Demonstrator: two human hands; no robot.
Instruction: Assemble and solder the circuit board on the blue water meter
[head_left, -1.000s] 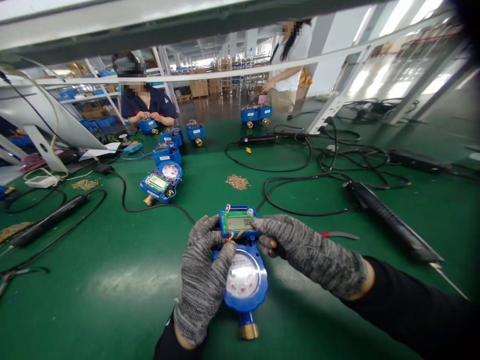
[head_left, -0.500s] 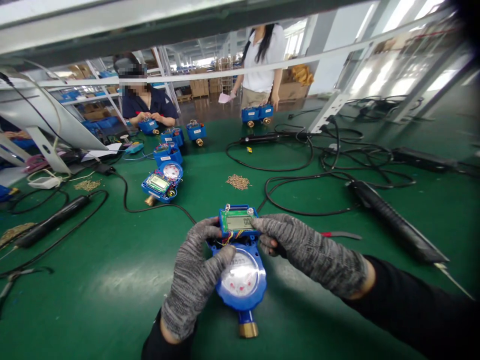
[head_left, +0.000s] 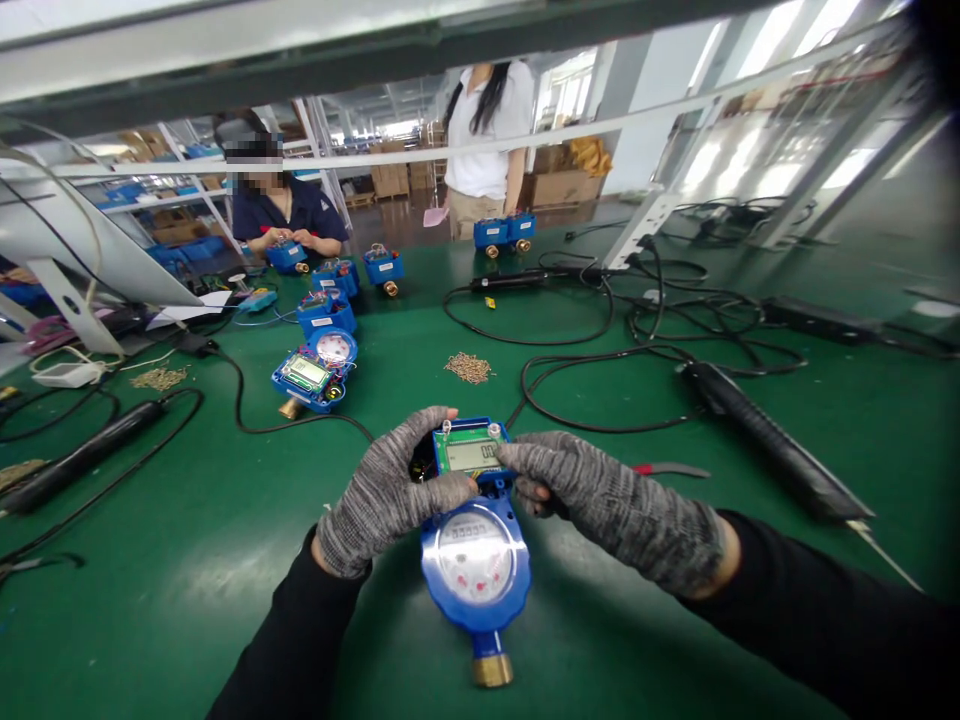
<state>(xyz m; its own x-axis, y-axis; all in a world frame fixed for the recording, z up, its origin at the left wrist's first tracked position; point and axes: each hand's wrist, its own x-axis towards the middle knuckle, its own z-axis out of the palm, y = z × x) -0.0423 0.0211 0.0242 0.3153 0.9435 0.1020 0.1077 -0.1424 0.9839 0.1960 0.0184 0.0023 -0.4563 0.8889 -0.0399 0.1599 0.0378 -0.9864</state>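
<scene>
My left hand [head_left: 390, 490] has slid off the dial to the blue water meter [head_left: 475, 545]'s left edge. Both my gloved hands, right hand [head_left: 600, 495] included, pinch its green display module [head_left: 469, 452].

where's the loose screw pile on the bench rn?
Head view: the screw pile lies on the green mat just left of centre, beyond the held water meter, with a black cable loop to its right.

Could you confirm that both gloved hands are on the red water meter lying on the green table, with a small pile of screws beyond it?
Not quite: the water meter is blue, not red, as the head view shows. The rest holds: the left hand and right hand are both on it, on the green table, with the pile of screws beyond.
</scene>
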